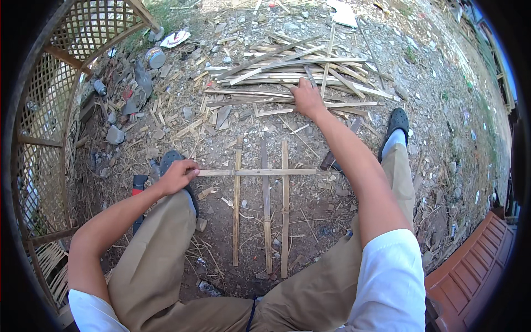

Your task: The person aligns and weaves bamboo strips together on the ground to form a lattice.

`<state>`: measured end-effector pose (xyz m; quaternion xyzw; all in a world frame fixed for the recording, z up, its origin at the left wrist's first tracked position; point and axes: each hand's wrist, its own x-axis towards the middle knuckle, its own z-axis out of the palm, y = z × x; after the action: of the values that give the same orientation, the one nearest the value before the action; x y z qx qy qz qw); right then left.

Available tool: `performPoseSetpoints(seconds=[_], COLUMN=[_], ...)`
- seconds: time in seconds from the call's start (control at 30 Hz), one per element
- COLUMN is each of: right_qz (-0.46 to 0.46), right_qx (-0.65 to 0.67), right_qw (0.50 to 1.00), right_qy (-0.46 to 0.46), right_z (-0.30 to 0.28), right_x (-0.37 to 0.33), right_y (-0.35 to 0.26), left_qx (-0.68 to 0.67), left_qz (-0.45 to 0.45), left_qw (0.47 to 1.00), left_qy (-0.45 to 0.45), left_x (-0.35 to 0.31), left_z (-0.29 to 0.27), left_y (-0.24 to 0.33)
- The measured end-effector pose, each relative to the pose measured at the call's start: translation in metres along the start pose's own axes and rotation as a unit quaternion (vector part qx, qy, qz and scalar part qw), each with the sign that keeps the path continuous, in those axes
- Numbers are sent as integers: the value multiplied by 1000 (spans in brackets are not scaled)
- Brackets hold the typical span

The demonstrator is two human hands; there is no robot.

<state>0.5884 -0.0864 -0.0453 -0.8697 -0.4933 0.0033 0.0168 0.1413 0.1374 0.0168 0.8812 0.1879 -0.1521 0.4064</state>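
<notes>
My left hand (180,175) pinches the left end of a thin wooden slat (276,172). That slat lies crosswise over three roughly parallel slats, the left one (237,205), the middle one (266,221) and the right one (285,221), on the ground between my legs. Farther off, my right hand (307,98) is at the near side of a loose pile of wooden slats (265,77), fingers curled. A narrow grey strip (311,76) shows just beyond its fingertips. Whether the hand holds that strip or a slat is hidden.
A dark block-like object (327,160) lies beside my right forearm, partly covered. A black-and-red item (138,191) sits by my left shoe. Lattice panels (50,133) stand at left, near a round tin (155,57). A reddish-brown panelled piece (470,271) lies lower right. Stones and wood scraps litter the ground.
</notes>
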Motion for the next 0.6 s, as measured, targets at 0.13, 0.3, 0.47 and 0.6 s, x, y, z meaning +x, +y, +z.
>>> performPoseSetpoints(seconds=[0.13,0.3,0.47,0.6], right_qz=[8,-26,3,-2], right_qx=[46,68,110,77], right_qw=[998,997,991,996], right_qy=[-32,-16,-77,-41], right_z=[0,6,0,-1], right_x=[19,36,43,55], right_y=[4,29,23,46], left_qx=[3,10,-6,5], left_qz=[-19,-7,-42,-21], left_qw=[1000,1000,999,1000], left_qy=[-6,10,6,8], left_x=[2,2,-3,4], left_z=[-2,-3,-6,-3], left_y=[-3,-6,-7,-5])
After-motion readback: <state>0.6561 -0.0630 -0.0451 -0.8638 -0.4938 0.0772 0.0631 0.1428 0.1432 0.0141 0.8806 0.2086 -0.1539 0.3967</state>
